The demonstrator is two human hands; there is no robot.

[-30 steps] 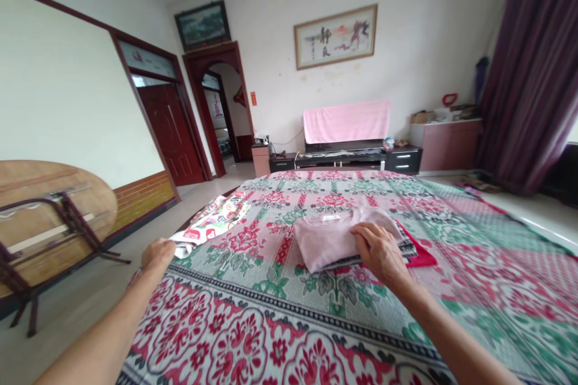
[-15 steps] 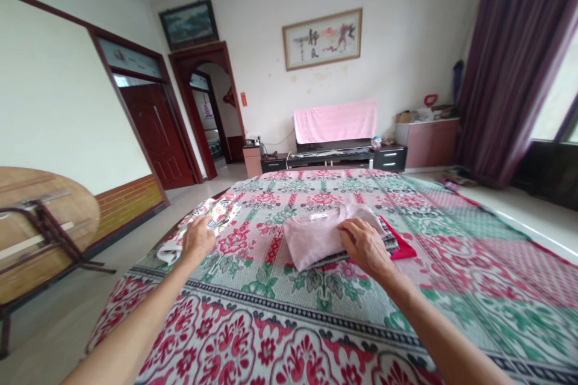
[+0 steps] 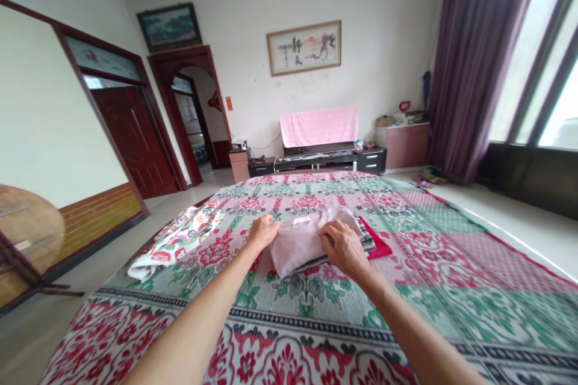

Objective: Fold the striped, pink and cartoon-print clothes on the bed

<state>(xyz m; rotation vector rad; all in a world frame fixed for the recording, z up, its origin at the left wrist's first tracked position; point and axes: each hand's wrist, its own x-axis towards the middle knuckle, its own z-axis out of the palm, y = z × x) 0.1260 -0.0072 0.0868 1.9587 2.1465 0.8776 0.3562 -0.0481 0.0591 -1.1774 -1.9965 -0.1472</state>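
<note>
A folded pale pink shirt (image 3: 295,246) with a white neck label lies on top of a small stack of clothes. Under it show a black-and-white patterned garment (image 3: 368,242) and a red garment (image 3: 379,243). My left hand (image 3: 264,233) is at the shirt's left edge, its fingers bunched against the fabric; the fingertips are partly hidden. On the shirt's right half, my right hand (image 3: 345,246) has bent fingers gathered on the cloth. A white garment with a colourful print (image 3: 180,240) lies loosely to the left, apart from both hands.
A red, green and white floral cover (image 3: 307,304) spreads under the clothes. Beyond it stand a black TV cabinet (image 3: 316,162) and a pink cloth (image 3: 320,126) draped over a screen. A round folding table (image 3: 31,234) leans at the left.
My left hand has moved right, from the printed white garment to the pink shirt's left edge. My right hand stays on the shirt. The view has turned slightly right.
</note>
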